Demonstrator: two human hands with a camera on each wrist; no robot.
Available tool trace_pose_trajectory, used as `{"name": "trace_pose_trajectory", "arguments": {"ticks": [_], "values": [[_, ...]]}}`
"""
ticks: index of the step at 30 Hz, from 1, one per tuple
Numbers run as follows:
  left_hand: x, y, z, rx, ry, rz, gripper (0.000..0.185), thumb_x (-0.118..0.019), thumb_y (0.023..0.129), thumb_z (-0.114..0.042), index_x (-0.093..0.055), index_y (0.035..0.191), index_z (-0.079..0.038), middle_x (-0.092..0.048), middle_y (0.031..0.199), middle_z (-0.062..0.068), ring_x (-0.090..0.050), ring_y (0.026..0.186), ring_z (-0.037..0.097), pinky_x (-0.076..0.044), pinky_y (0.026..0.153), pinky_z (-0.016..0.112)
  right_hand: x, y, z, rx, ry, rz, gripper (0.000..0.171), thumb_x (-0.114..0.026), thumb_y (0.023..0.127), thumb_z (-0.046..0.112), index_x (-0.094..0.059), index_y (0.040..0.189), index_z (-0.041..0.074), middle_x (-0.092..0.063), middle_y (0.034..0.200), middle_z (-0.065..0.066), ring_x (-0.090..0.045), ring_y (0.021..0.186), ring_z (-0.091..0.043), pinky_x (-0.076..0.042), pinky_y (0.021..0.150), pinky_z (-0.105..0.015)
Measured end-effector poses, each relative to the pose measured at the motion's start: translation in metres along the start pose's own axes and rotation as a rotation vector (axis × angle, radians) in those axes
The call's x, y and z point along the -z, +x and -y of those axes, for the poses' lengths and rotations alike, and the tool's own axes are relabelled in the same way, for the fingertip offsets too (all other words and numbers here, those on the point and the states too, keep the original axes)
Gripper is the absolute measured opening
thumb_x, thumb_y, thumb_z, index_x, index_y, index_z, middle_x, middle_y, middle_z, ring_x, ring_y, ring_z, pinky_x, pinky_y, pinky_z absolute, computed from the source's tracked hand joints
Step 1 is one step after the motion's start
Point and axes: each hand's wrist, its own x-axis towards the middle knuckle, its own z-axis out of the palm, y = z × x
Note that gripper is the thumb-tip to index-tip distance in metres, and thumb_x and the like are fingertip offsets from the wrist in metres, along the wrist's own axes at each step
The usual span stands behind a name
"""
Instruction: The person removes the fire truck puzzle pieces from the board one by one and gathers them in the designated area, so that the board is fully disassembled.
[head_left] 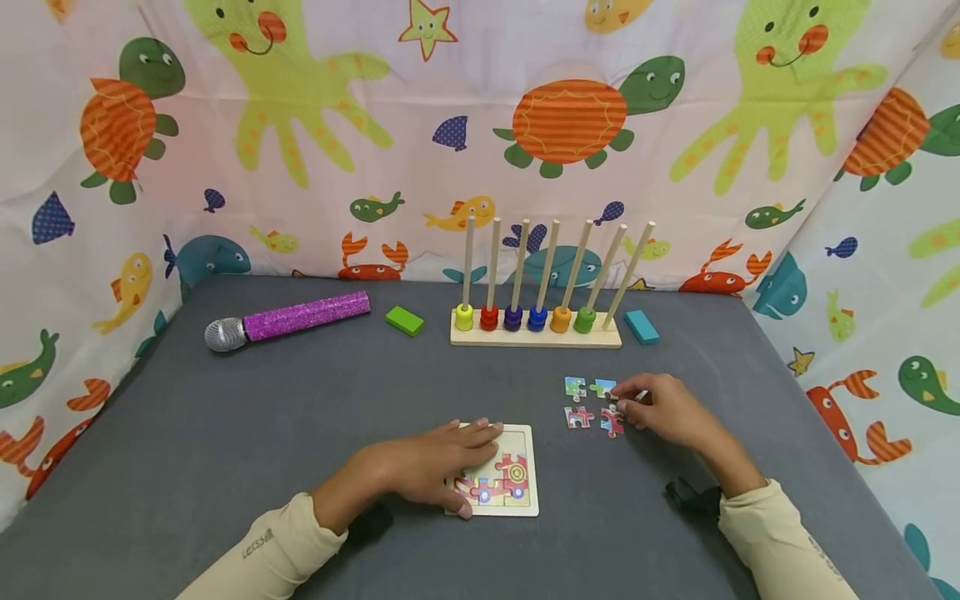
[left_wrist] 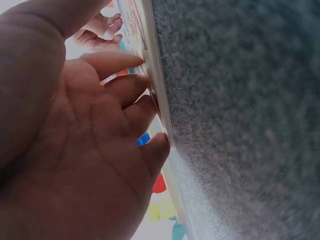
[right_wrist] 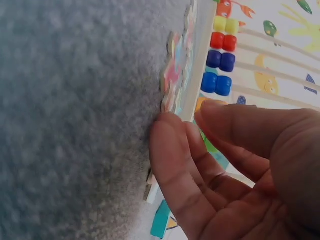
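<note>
Pale cloth [head_left: 450,187] printed with cartoon sea animals [head_left: 570,121] hangs behind and beside a grey tabletop [head_left: 337,383].

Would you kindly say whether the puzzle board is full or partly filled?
Partly filled: the puzzle board holds picture pieces in its lower part, with bare wood above.

Cream sleeves [head_left: 281,546] bear dark lettering [head_left: 257,543], with seemingly a black wristband [head_left: 692,498].

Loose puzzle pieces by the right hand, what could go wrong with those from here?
The right hand has its fingertips right beside the loose puzzle pieces, which lie close together, so it could knock a neighbour askew. Also, the left hand lies across part of the puzzle board; it might block a piece's spot or jostle the pieces lying inside.
</note>
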Motion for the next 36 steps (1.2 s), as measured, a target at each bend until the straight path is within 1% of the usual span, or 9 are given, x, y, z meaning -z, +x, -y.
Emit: {"name": "trace_pose_trajectory", "arguments": {"ticks": [3,6,11,15,20,25,28,32,36], "values": [[-0.002,-0.001,0.001,-0.002,-0.027,-0.007,0.09,-0.075,0.085,-0.036,-0.026,0.153,-0.005,-0.012,0.162,0.004,-0.006,0.147,0.02,-0.008,0.117,0.047,-0.001,-0.001,0.001,-0.003,-0.019,-0.017,0.02,-0.063,0.093,0.003,-0.068,0.11,-0.005,-0.067,0.087,-0.007,-0.059,0.064,-0.014,-0.051,0.055,-0.027],[-0.002,-0.001,0.003,0.0,-0.028,-0.016,0.09,-0.075,0.085,-0.036,-0.026,0.153,-0.005,-0.012,0.162,0.004,-0.006,0.147,0.02,-0.008,0.117,0.047,-0.004,0.001,0.003,0.031,-0.057,-0.048,0.02,-0.061,0.095,0.008,-0.07,0.111,-0.001,-0.066,0.085,-0.002,-0.057,0.068,-0.014,-0.048,0.056,-0.027],[-0.001,0.0,0.004,0.013,-0.031,-0.006,0.09,-0.075,0.085,-0.037,-0.026,0.154,-0.006,-0.012,0.162,0.002,-0.005,0.147,0.018,-0.008,0.117,0.046,-0.008,0.003,0.008,0.091,-0.067,-0.07,0.02,-0.06,0.097,0.012,-0.07,0.111,0.003,-0.066,0.089,-0.002,-0.055,0.072,-0.014,-0.046,0.057,-0.027],[-0.001,-0.001,0.003,0.024,-0.044,-0.006,0.09,-0.075,0.084,-0.038,-0.027,0.153,-0.006,-0.013,0.162,0.002,-0.006,0.147,0.018,-0.009,0.117,0.045,-0.016,0.004,0.016,0.092,-0.008,-0.029,0.019,-0.059,0.097,0.013,-0.069,0.111,0.003,-0.064,0.084,-0.003,-0.056,0.067,-0.014,-0.047,0.055,-0.027],[0.0,0.002,0.002,0.022,-0.034,-0.003,0.085,-0.073,0.086,-0.037,-0.03,0.152,-0.006,-0.014,0.162,0.002,-0.008,0.147,0.019,-0.011,0.117,0.045,-0.026,0.001,0.024,0.087,0.04,0.028,0.018,-0.059,0.097,0.011,-0.07,0.109,0.003,-0.065,0.086,-0.004,-0.058,0.064,-0.012,-0.05,0.056,-0.028],[0.0,0.001,0.001,0.031,-0.023,-0.001,0.078,-0.07,0.09,-0.033,-0.031,0.152,-0.006,-0.015,0.161,0.002,-0.009,0.147,0.019,-0.012,0.117,0.044,-0.037,0.0,0.032,0.142,0.036,0.044,0.016,-0.061,0.096,0.011,-0.072,0.107,0.006,-0.067,0.092,0.0,-0.054,0.07,-0.009,-0.048,0.06,-0.026],[0.001,-0.001,0.001,0.031,-0.034,-0.008,0.073,-0.067,0.093,-0.03,-0.032,0.151,-0.005,-0.015,0.161,0.003,-0.009,0.147,0.02,-0.012,0.116,0.044,-0.043,0.0,0.036,0.17,0.047,0.074,0.016,-0.062,0.096,0.013,-0.072,0.107,0.007,-0.067,0.097,0.001,-0.054,0.076,-0.009,-0.048,0.064,-0.025],[0.001,0.0,0.001,0.031,-0.028,-0.006,0.07,-0.064,0.095,-0.031,-0.031,0.152,-0.006,-0.014,0.161,0.002,-0.009,0.147,0.019,-0.013,0.116,0.044,-0.047,0.0,0.042,0.198,0.052,0.096,0.016,-0.063,0.096,0.014,-0.073,0.106,0.007,-0.068,0.097,0.003,-0.056,0.079,-0.009,-0.05,0.067,-0.026],[0.0,0.002,-0.001,0.038,-0.019,0.002,0.071,-0.064,0.095,-0.033,-0.031,0.152,-0.007,-0.013,0.162,0.001,-0.008,0.147,0.018,-0.012,0.117,0.044,-0.05,-0.002,0.05,0.192,0.065,0.116,0.017,-0.063,0.096,0.017,-0.073,0.107,0.009,-0.069,0.096,0.005,-0.056,0.078,-0.009,-0.05,0.067,-0.026]]}}
